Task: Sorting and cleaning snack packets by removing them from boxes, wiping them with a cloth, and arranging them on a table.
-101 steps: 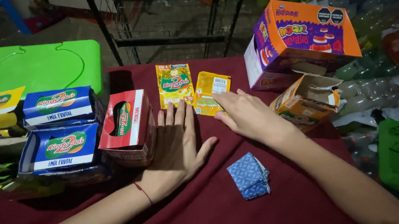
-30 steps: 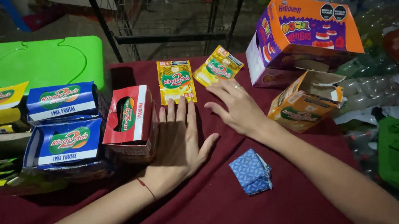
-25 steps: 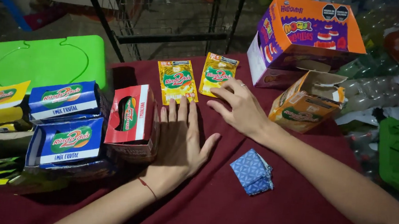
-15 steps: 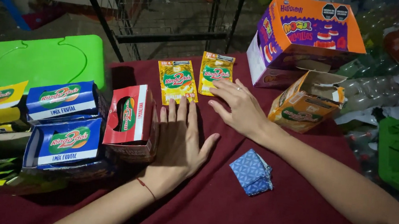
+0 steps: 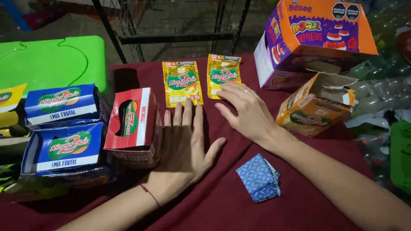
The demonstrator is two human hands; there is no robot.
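Covering the table, I see a maroon cloth (image 5: 236, 220). My left hand (image 5: 183, 145) lies flat and open beside the red carton (image 5: 134, 124). My right hand (image 5: 250, 109), open, holds nothing; its fingertips touch the right yellow sachet (image 5: 223, 75), just beside its twin (image 5: 182, 83).

Left hand (image 5: 183, 145) flat, palm down, fingers together; right hand (image 5: 247, 111) flat, fingers spread.

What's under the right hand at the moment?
The right hand rests on the maroon cloth, fingertips touching the right yellow sachet. Anything under the palm is covered.
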